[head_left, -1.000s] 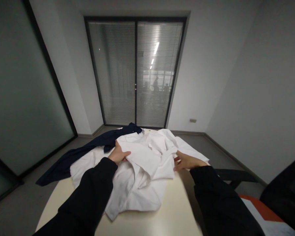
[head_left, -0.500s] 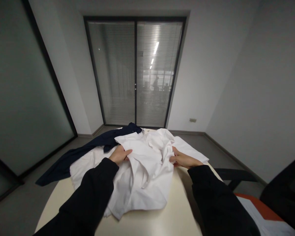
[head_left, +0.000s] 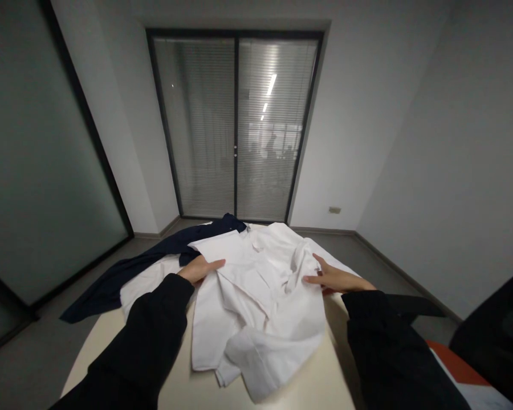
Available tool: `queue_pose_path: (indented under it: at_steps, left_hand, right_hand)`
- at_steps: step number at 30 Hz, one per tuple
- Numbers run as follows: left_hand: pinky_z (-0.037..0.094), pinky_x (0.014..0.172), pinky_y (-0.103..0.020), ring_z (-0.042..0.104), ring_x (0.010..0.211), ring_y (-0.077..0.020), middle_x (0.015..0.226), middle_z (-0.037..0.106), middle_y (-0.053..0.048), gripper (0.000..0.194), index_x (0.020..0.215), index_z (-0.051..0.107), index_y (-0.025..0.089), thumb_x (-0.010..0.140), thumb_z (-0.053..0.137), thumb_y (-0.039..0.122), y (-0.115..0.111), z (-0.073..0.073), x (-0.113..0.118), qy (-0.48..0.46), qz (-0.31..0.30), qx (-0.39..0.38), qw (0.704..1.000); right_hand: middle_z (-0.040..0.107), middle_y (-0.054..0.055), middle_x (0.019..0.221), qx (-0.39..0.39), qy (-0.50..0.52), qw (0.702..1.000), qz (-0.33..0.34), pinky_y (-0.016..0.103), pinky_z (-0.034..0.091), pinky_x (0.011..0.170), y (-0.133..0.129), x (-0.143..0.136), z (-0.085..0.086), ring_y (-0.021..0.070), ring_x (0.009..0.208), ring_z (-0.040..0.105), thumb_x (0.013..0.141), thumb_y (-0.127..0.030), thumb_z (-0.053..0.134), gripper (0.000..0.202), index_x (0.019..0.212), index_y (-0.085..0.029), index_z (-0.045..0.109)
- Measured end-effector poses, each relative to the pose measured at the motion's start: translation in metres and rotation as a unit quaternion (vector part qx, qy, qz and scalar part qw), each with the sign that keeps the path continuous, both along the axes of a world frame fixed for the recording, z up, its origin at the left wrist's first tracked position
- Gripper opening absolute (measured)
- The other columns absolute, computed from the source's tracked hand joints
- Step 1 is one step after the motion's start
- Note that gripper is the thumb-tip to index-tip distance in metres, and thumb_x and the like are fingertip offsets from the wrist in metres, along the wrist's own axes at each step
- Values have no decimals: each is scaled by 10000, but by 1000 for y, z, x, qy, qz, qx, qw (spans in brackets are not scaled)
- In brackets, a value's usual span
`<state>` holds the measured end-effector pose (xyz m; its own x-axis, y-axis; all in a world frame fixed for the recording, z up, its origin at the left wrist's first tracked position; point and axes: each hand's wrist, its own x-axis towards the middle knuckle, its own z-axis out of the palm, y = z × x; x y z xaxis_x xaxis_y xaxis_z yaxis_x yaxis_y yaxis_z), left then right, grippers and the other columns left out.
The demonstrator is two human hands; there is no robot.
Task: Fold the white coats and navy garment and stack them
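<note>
A crumpled white garment that looks like a shirt (head_left: 256, 296) is spread over the near half of the table, with loose folds and its lower edge hanging in uneven flaps. My left hand (head_left: 200, 269) grips its left side, thumb on top of the cloth and the other fingers hidden beneath. At the opposite side, my right hand (head_left: 336, 278) holds the bunched right edge between thumb and fingers. Beyond my left hand lies a dark navy garment (head_left: 166, 247), one sleeve trailing over the table's left edge. More white cloth (head_left: 147, 282) lies under it.
The pale table (head_left: 98, 347) has a rounded edge. To the right stand a black chair (head_left: 496, 324) and an orange-red surface with white on it (head_left: 457, 364). A glass door with blinds (head_left: 235, 125) is straight ahead, and a frosted panel (head_left: 38, 154) stands at left.
My hands have moved apart, the right one farther right and the left slightly left. The white shirt is stretched wider, and its lower part has spread toward me and to the right.
</note>
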<state>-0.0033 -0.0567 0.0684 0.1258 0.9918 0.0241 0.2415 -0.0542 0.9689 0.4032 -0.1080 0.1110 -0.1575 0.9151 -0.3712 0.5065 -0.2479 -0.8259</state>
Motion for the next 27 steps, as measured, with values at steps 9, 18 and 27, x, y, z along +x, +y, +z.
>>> queue_pose_path:
  at_steps: [9,18,27]
  left_hand:
    - [391,1056,-317,553,1216,-266,1263,628,-109,467,1175,653,88,759,556,277,-2,-4,-20,210,-11,18,978]
    - [397,1013,-286,552,1215,-260,1264,626,-140,487,1257,598,59,827,496,262,-6,-1,-23,340,1,24,940]
    - [453,944,-289,622,1114,-263,1176,675,-147,435,1202,627,55,843,469,242,-3,-3,-20,352,16,32,935]
  right_hand:
    - [633,87,1011,33,-49,998,0,263,510,607,6,25,-3,174,742,642,782,-252,608,814,1477,-238,184]
    - [556,160,1197,114,-225,968,-14,331,483,834,7,27,1,222,966,608,717,-291,732,891,1469,-189,264]
    - [582,110,1077,317,-469,816,115,395,359,873,-34,-93,29,301,1056,489,639,-317,799,221,841,-242,752]
